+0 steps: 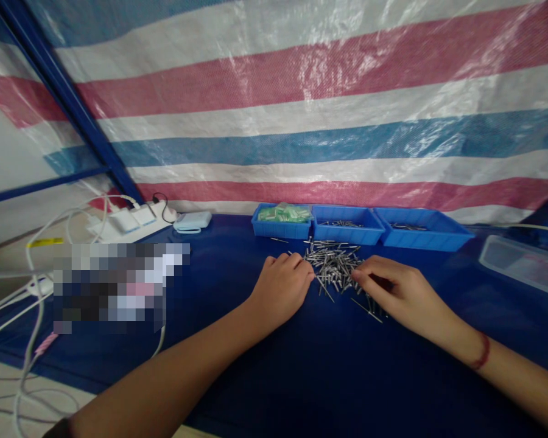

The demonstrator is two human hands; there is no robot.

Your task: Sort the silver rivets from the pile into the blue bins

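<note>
A loose pile of thin silver metal pins [335, 263] lies on the dark blue table, with a few stray ones around it. My left hand [283, 283] rests at the pile's left edge, its fingers curled down; what they hold, if anything, is hidden. On the pile's right side my right hand [395, 289] has thumb and forefinger pinched together at the pins; whatever is between the fingertips is too small to make out. A red band circles the right wrist.
Behind the pile stand three blue bins: one with green packets [281, 229], a middle one [347, 234] and a right one [422, 239] with pins. A clear plastic lid or tray [523, 267] lies right. A power strip [132, 225], cables and a light blue device [192, 222] are left.
</note>
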